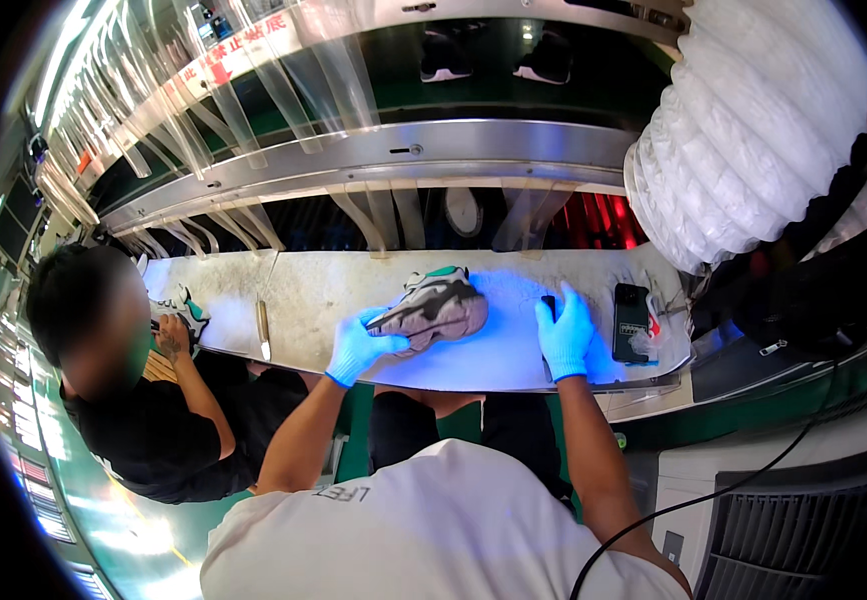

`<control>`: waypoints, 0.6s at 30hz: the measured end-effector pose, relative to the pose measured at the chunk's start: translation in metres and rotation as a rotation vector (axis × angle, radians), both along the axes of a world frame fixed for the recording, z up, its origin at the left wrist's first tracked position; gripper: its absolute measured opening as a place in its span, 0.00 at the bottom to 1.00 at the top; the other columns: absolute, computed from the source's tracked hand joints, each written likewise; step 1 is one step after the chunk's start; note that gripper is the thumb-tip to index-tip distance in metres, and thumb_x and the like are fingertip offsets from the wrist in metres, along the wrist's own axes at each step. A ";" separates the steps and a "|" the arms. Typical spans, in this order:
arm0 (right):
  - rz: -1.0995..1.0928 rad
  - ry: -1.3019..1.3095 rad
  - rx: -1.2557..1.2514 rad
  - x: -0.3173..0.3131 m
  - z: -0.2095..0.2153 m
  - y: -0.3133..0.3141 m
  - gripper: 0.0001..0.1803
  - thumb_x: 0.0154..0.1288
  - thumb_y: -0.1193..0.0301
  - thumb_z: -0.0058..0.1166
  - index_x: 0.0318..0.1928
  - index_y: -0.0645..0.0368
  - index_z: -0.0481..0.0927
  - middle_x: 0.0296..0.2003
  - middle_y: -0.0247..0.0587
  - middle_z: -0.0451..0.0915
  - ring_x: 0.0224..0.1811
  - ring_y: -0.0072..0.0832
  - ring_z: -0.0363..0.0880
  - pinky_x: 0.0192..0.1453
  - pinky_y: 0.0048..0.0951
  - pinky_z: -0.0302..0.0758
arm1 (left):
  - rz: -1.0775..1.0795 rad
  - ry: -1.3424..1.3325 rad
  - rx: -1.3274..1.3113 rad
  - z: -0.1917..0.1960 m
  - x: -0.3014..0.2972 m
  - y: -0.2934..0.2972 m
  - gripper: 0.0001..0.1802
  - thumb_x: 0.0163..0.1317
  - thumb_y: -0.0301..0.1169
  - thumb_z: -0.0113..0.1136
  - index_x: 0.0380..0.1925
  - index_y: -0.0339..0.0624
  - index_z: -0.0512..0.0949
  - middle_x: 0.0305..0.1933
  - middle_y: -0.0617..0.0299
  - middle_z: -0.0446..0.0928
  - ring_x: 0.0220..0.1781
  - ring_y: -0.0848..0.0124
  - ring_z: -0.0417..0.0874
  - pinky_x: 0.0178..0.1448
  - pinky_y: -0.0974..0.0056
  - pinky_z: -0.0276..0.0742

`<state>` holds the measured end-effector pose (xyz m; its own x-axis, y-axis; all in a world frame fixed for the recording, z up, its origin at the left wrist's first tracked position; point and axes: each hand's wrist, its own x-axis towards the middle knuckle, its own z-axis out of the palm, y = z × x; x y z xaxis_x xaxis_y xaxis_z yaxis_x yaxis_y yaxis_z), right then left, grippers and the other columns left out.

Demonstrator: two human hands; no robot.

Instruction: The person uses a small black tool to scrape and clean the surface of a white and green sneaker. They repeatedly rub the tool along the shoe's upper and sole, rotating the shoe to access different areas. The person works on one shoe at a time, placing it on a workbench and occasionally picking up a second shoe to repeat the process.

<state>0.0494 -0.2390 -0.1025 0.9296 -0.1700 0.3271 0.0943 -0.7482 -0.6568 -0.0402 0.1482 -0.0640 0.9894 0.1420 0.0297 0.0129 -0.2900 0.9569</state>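
Both my hands wear blue gloves over a pale workbench [313, 290] lit by blue light. My left hand [361, 346] grips a grey and white sneaker [438, 305] with green trim by its heel end and holds it tilted on its side, the brownish sole toward me. My right hand [565, 335] rests on the bench to the right of the shoe, its fingers around a small dark object [549, 303] that stands upright. What that object is cannot be made out.
A black phone-like device [631, 320] lies on the bench right of my right hand. A white ribbed duct [753, 130] hangs at upper right. A steel conveyor frame [373, 150] with clear strips runs behind. At left a co-worker's hand [171, 338] holds another sneaker [181, 308].
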 end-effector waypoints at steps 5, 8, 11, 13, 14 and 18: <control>0.015 -0.075 0.040 0.003 -0.015 -0.005 0.33 0.70 0.60 0.75 0.70 0.63 0.83 0.61 0.58 0.88 0.63 0.51 0.89 0.71 0.48 0.82 | 0.334 -0.118 -0.927 0.052 0.014 -0.036 0.15 0.66 0.29 0.76 0.50 0.33 0.89 0.42 0.65 0.89 0.40 0.74 0.89 0.47 0.67 0.85; 0.048 -0.036 0.237 0.001 -0.015 -0.004 0.32 0.69 0.63 0.76 0.69 0.64 0.83 0.59 0.54 0.90 0.60 0.45 0.92 0.67 0.44 0.85 | 0.209 -0.540 -0.821 0.136 0.035 -0.019 0.13 0.71 0.27 0.68 0.53 0.35 0.89 0.48 0.62 0.90 0.46 0.73 0.90 0.55 0.65 0.86; 0.070 -0.066 0.133 -0.001 -0.023 -0.009 0.31 0.70 0.61 0.75 0.68 0.62 0.84 0.58 0.54 0.89 0.58 0.48 0.90 0.67 0.47 0.85 | 0.271 -0.901 -0.429 0.286 0.071 -0.027 0.19 0.61 0.31 0.82 0.50 0.34 0.91 0.43 0.63 0.91 0.42 0.74 0.89 0.53 0.66 0.86; 0.064 -0.082 0.172 -0.003 -0.027 -0.015 0.30 0.68 0.61 0.76 0.65 0.62 0.85 0.56 0.54 0.90 0.56 0.49 0.90 0.65 0.48 0.85 | 0.574 -0.948 0.126 0.368 0.106 -0.034 0.33 0.56 0.47 0.89 0.51 0.33 0.91 0.42 0.59 0.93 0.42 0.68 0.93 0.54 0.63 0.89; 0.072 -0.087 0.162 -0.003 -0.026 -0.013 0.30 0.68 0.61 0.77 0.65 0.62 0.86 0.56 0.54 0.90 0.56 0.49 0.90 0.65 0.48 0.85 | 0.609 -0.962 0.355 0.403 0.125 -0.036 0.38 0.59 0.55 0.84 0.59 0.35 0.88 0.50 0.54 0.93 0.50 0.62 0.93 0.61 0.57 0.88; 0.052 -0.073 0.153 0.000 -0.024 -0.016 0.31 0.67 0.64 0.78 0.67 0.65 0.84 0.56 0.54 0.90 0.54 0.43 0.92 0.63 0.43 0.87 | 0.116 -0.635 0.909 0.530 0.171 -0.035 0.54 0.64 0.74 0.69 0.78 0.46 0.79 0.90 0.41 0.59 0.91 0.44 0.57 0.93 0.45 0.53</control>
